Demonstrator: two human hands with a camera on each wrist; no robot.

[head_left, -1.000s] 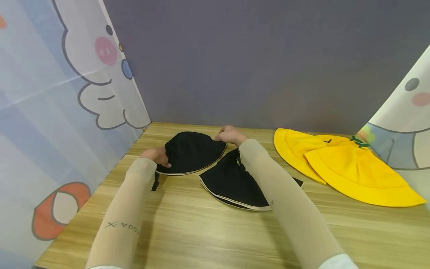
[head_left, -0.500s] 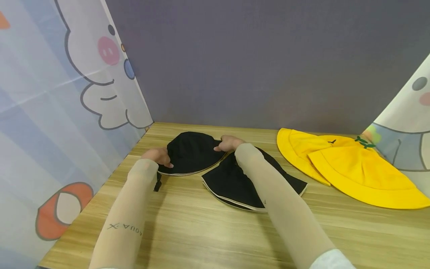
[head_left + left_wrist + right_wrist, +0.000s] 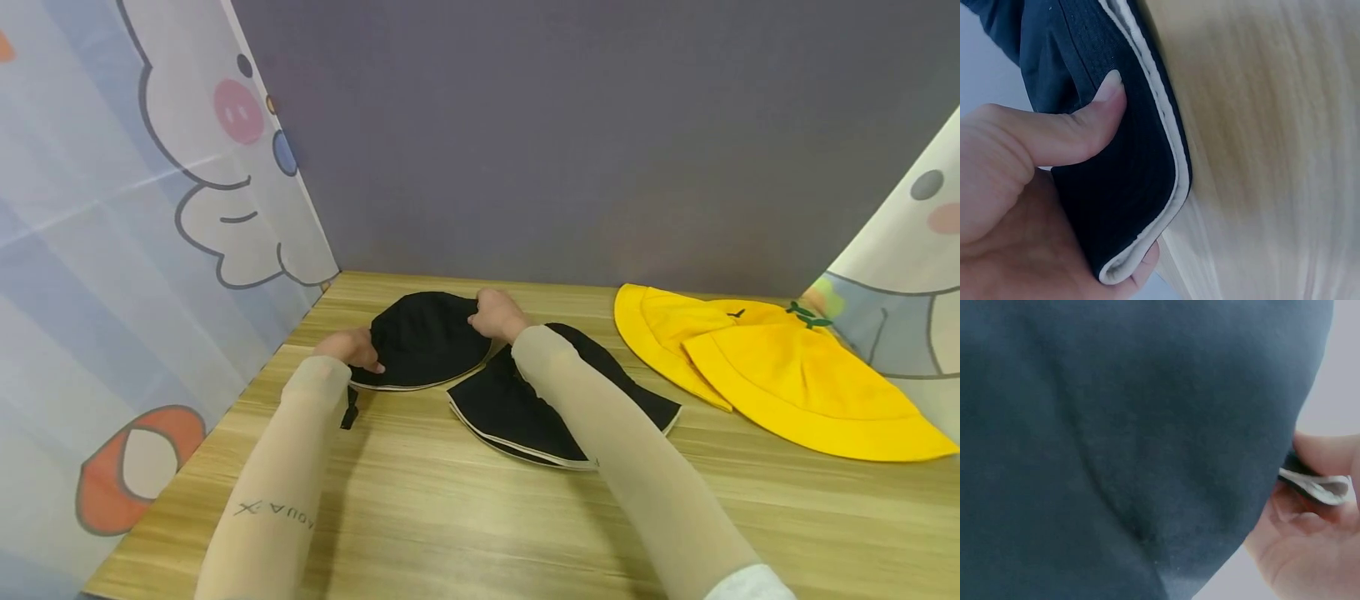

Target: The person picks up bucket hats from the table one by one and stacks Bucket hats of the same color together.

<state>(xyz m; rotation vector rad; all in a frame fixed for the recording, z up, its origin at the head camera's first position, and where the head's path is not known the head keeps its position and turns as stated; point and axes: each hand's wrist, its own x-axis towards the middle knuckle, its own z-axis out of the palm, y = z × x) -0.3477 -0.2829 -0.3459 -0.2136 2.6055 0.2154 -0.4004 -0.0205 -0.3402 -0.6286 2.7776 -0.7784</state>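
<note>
A black bucket hat [image 3: 427,337] with a pale-piped brim lies folded flat at the back left of the table. My left hand [image 3: 351,348] grips the left end of its brim. In the left wrist view the thumb [image 3: 1094,125] presses on top of the doubled cloth and the fingers are underneath. At the other end, my right hand [image 3: 498,315] holds the brim. The right wrist view shows the piped edge [image 3: 1322,487] between thumb and fingers, beside a large dark cloth surface. A second folded black hat [image 3: 517,412] lies to the front right, partly under my right forearm.
Two yellow hats [image 3: 802,383] overlap at the right, one with a green sprout on top. A thin black strap [image 3: 349,410] hangs out below the left hat. A grey panel [image 3: 562,150] stands behind the table, and a printed curtain [image 3: 135,292] borders its left side.
My right hand has shifted along the right end of the black hat, first lower, then slightly up and left, pulling that brim end inward. The left hand keeps its grip.
</note>
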